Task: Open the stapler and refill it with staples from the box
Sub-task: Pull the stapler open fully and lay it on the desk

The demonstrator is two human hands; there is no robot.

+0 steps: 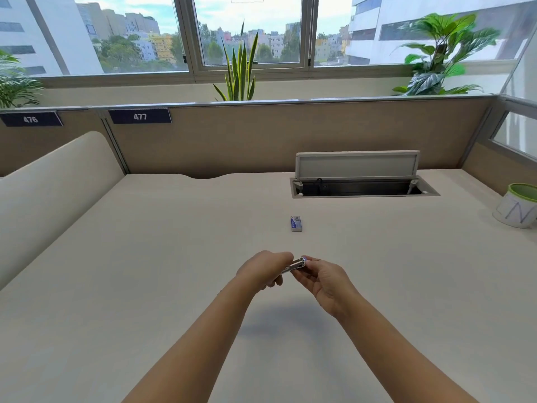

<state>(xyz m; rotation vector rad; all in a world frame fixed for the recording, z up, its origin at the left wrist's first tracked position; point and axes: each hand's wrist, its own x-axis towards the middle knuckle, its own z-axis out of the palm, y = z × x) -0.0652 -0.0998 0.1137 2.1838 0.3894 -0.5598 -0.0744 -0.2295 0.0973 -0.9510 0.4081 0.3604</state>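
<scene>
We see both forearms reaching in from the bottom of the frame and meeting just below centre, raised above the counter point(145, 271); a soft shadow lies on the surface beneath them.

The left hand point(263, 267) is curled closed, fingers wrapped round one end of the stapler point(296, 264). The right hand point(322, 279) pinches the other end between thumb and fingertips, so its grip is closed on the same item. The stapler shows as a small silver metal piece with a bluish tip at its upper right end, tilted so that this end sits higher. Most of its body is hidden by the two hands; we cannot tell whether it is open or shut.

The box of staples point(296, 223) lies flat on the counter just above the hands, slightly right of centre, apart from both hands. It is small, blue and white, long side running away from the camera.

Further up and to the right, a cable hatch point(363, 189) in the counter stands with its lid raised. At the right edge we note a white pot point(515, 209) with a green rim. The partition at the back carries labels 476 and 477 in the upper left of the frame. A snake plant point(239, 71) stands at the window behind, top centre, and a leafy plant point(438, 56) at upper right.
</scene>
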